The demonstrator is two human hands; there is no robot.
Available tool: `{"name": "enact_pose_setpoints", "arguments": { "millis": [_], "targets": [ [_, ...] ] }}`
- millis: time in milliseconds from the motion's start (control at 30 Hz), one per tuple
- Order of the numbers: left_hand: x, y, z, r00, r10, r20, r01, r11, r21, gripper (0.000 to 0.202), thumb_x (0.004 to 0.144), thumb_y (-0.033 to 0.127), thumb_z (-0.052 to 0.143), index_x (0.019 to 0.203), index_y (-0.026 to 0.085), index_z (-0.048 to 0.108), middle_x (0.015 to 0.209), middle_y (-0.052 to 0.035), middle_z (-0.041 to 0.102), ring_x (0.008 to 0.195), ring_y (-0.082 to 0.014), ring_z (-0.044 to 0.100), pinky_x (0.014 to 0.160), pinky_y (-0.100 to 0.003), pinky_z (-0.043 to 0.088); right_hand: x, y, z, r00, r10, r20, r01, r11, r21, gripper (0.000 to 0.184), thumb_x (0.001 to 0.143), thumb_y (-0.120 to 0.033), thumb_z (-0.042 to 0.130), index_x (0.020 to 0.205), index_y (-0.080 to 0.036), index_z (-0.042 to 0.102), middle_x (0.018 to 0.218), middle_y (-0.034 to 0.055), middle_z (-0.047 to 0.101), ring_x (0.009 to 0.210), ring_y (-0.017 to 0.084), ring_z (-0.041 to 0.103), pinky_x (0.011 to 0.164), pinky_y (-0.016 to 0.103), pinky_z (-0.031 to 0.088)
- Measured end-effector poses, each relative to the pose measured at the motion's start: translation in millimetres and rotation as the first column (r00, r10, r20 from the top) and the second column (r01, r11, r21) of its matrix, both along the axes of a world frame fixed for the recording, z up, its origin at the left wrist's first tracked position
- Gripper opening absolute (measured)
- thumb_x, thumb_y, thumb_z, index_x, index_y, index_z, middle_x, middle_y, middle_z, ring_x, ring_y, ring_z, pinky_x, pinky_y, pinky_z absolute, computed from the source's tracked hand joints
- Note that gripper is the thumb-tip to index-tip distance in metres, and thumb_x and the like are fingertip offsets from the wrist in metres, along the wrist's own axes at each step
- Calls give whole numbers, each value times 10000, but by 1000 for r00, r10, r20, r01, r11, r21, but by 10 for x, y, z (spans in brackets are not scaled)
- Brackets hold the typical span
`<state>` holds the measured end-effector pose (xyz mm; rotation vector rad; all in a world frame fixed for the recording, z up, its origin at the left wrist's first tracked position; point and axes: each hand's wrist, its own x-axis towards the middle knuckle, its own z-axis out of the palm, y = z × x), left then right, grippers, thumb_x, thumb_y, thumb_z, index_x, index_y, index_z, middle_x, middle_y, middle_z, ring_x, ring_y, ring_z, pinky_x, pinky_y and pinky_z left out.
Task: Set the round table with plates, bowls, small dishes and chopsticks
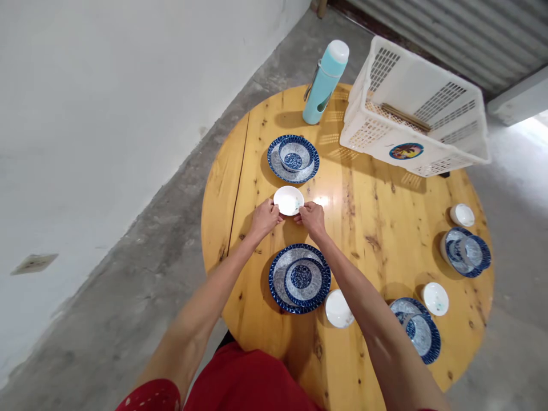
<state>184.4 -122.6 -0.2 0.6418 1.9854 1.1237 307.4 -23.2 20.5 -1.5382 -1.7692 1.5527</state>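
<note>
Between my two hands is a small white bowl [288,200] with a faint green mark inside. My left hand [266,218] pinches its left rim. On the opposite rim, my right hand [311,218] has its fingers closed. Just beyond the bowl lies a blue-and-white plate [274,165] with a patterned bowl [294,154] on it. Nearer to me, a larger blue-rimmed plate [278,279] carries a smaller blue-and-white dish [303,282]. Another white bowl [338,308] stands beside that plate, close to my right forearm.
At the far side of the round wooden table [359,228] stand a turquoise thermos [325,83] and a white plastic crate [377,134] holding wooden sticks [406,117]. Along the right edge are more blue-patterned dishes [434,342] and white bowls [435,299]. A white wall [107,103] rises at left.
</note>
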Motion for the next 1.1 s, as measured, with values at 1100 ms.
{"name": "enact_pose_setpoints", "arguments": {
  "millis": [1100],
  "targets": [
    [-151, -1868, 207, 919, 392, -38, -389, 919, 59, 265, 879, 405, 506, 1011, 204, 617, 782, -29, 714, 658, -166, 676, 643, -283, 566, 1926, -742, 697, 929, -365, -53, 362, 875, 322, 401, 852, -491, 657, 1071, -155, 671, 821, 67, 746, 616, 171, 670, 626, 323, 552]
  ]
}}
